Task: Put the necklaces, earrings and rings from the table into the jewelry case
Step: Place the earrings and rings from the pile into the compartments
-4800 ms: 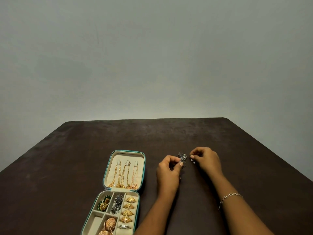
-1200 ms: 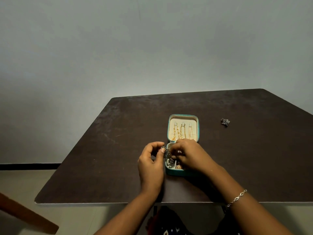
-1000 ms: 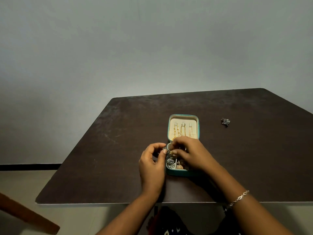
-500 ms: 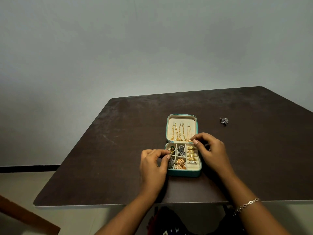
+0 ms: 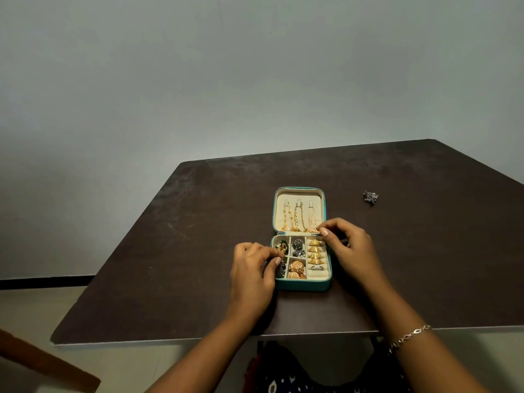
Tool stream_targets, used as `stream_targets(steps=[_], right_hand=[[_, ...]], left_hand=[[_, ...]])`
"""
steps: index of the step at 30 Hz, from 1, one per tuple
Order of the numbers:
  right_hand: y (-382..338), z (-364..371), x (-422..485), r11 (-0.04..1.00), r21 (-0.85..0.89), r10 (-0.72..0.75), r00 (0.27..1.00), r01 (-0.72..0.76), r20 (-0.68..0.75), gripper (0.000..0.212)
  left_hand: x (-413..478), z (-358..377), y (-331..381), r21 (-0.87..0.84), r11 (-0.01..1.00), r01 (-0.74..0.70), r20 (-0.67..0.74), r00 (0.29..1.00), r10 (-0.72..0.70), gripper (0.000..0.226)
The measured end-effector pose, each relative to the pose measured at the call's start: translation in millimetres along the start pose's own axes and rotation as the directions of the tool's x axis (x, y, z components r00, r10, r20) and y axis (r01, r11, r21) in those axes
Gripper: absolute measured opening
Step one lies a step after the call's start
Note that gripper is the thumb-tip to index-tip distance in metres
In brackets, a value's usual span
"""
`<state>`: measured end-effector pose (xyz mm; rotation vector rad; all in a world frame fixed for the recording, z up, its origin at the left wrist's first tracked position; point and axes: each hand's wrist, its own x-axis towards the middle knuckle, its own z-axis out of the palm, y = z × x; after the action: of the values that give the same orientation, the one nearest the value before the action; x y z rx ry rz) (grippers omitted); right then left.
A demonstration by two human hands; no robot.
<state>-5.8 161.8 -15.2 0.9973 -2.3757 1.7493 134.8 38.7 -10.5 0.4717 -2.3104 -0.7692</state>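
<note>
The teal jewelry case (image 5: 303, 286) lies open near the table's front edge. Three gold necklaces (image 5: 297, 218) hang in its raised lid. Gold rings (image 5: 316, 254) fill the right column, and earrings fill the other compartments. My left hand (image 5: 252, 275) pinches a dark silver earring (image 5: 281, 268) that sits low in the front-left compartment. My right hand (image 5: 350, 248) rests by the case's far right corner, fingers loosely curled, with nothing in them. A second dark silver earring (image 5: 371, 197) lies alone on the table to the far right.
The dark brown table (image 5: 175, 251) has its front edge just below my wrists. A wooden piece (image 5: 42, 367) shows at the lower left, off the table. A chain bracelet (image 5: 408, 336) is on my right wrist.
My left hand has lowered the silver earring from above the case into the front-left compartment. My right hand has moved off the compartments to the case's right corner.
</note>
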Motion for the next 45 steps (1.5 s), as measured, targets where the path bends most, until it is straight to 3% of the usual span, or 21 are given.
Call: stream_targets(steps=[9,15,18,21,25,29,33,38,42,45], right_hand=[[1.0,0.4,0.1,1.000,-0.001,0.027,0.999,-0.027,0.027,0.012],[2.9,1.1,1.2,1.000,-0.029,0.014,0.999,-0.013,0.040,0.012],[4.4,1.6,1.6,1.000,-0.016,0.019,0.999,-0.018,0.046,0.012],[4.7,0.0,2.0,0.992,0.095,0.075,0.994,-0.083,0.082,0.012],[1.8,-14.7,2.4,0.967,0.209,0.096,0.968,-0.145,0.231,0.012],[7.2,-42.9,3.9,1.000,-0.018,0.021,0.964,-0.017,0.265,0.013],[22.4,-74.5,4.4,0.963,-0.243,-0.049,0.961,0.118,0.274,0.013],[47.6,-113.3,5.8,0.938,-0.328,-0.031,0.969,0.113,0.244,0.016],[63.5,-130.8,14.9,0.936,-0.348,0.022,0.979,0.051,0.203,0.025],[69.8,-134.8,25.9,0.939,-0.344,0.056,0.985,0.003,0.161,0.033]], left_hand=[[-1.9,5.2,-2.8,0.010,1.000,0.018,-0.051,0.999,-0.017,0.018],[-6.4,8.5,-7.6,0.105,0.993,-0.057,-0.061,0.996,0.063,0.024],[-8.7,11.2,-7.5,0.207,0.973,-0.106,-0.069,0.990,0.123,0.042],[-10.3,11.8,-5.0,0.311,0.941,-0.130,-0.094,0.981,0.167,0.042],[-12.3,10.7,-3.7,0.391,0.905,-0.168,-0.146,0.959,0.242,0.040],[-14.5,14.9,9.6,0.414,0.883,-0.223,-0.172,0.933,0.317,0.038],[-18.3,30.5,31.7,0.386,0.875,-0.292,-0.155,0.915,0.374,0.033],[-21.6,62.4,61.9,0.273,0.884,-0.379,-0.127,0.897,0.423,0.029],[-16.5,97.0,84.8,0.239,0.833,-0.499,-0.029,0.854,0.520,0.029],[-5.2,121.9,94.8,0.245,0.841,-0.482,0.000,0.867,0.497,0.029]])
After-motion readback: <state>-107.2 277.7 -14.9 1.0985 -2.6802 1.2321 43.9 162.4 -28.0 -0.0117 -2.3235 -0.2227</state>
